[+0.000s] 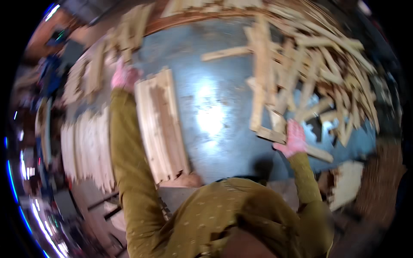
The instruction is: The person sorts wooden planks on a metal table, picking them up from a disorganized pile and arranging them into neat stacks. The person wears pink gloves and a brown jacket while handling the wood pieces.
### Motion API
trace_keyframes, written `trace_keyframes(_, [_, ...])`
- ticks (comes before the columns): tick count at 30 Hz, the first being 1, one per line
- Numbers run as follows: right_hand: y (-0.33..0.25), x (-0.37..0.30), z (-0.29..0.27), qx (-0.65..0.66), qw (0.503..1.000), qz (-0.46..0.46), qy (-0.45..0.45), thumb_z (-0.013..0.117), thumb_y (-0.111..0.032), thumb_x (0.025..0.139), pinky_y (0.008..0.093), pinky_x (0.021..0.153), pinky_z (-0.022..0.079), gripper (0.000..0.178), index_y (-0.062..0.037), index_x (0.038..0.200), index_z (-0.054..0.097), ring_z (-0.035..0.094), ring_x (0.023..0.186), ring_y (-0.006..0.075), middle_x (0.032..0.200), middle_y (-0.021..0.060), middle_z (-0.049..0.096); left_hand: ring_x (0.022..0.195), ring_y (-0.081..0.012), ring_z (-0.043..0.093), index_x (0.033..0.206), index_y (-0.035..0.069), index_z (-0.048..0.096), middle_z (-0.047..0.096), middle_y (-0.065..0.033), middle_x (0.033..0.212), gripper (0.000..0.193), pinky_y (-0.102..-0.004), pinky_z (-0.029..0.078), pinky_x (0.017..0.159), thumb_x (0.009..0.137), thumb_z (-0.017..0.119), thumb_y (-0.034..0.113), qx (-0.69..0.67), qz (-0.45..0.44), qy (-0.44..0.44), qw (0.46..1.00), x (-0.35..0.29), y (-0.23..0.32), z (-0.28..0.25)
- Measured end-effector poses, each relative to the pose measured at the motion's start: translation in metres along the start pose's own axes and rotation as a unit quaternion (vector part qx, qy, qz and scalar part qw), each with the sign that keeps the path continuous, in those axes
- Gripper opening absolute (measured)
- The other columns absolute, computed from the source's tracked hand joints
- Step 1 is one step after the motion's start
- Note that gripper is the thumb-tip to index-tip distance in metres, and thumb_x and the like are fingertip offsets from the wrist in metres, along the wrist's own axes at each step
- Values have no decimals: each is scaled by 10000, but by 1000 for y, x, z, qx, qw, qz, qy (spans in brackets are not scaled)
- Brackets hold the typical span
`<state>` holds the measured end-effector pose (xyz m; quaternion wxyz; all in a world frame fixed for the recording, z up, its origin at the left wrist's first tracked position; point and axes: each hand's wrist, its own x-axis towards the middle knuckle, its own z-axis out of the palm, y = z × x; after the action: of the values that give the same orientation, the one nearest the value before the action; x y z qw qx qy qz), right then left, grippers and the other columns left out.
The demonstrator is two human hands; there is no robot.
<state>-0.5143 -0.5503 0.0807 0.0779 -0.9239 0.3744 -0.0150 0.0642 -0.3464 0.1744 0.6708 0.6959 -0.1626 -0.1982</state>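
My left hand (124, 77) reaches out to the far left, at the near end of a wooden strip (126, 56). Its fingers are smeared, so whether they grip that strip is unclear. Just right of this arm lies a row of pale boards (159, 124) set side by side, with uneven ends. My right hand (293, 139) is at the right, fingers stretched forward and thumb out to the left, with nothing seen held. Beside its thumb and fingers lies a short wood block (271, 134), at the near end of long upright strips (260, 73).
A loose heap of wood strips (331, 77) covers the right of the blue-grey table (202, 150). Another row of boards (88, 146) lies left of my left arm. More wood (211, 5) lies along the far edge. A pale panel (347, 182) stands at the near right.
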Motion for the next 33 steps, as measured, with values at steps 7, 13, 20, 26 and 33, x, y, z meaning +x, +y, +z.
trace_keyframes(7, [82,-24,43,47,998,17,-46,859,-281,597,442,888,516,1132,-125,1513,212,600,1039,399,1537,201,258,948,-243,646,1197,27,585,652,-141,1081,451,-436,582,822,911,655,369,29,-278,-161,947,-203,-115,135])
trace_keyframes(13, [-1,-30,-58,254,959,-20,123,748,-159,695,436,860,538,923,-75,1487,282,611,1046,448,1481,296,319,1054,-220,626,1414,10,414,610,-164,1241,618,-316,516,915,937,643,328,-56,-372,-367,851,-317,-111,174])
trace_keyframes(20, [-132,48,-72,461,854,0,240,804,-337,761,397,993,483,908,-97,1496,327,363,1376,385,1516,278,282,1357,-309,365,1493,-15,187,353,-194,1473,789,-395,313,1136,915,657,244,-290,-263,-384,836,-335,-141,235])
trace_keyframes(26, [-60,132,-29,88,973,-126,174,704,-254,796,523,1161,220,863,-137,1523,253,273,1427,343,1538,148,320,815,-266,631,1430,-48,288,611,-96,842,667,-478,560,766,899,640,150,-293,-342,-324,832,-278,-77,194])
trace_keyframes(33, [18,236,-12,-182,973,-111,-85,759,-431,718,532,1177,141,930,-174,1488,305,330,1418,271,1517,107,377,693,-227,581,1399,7,418,544,-35,740,994,-453,537,677,822,361,815,-422,-292,-342,787,-255,-105,140])
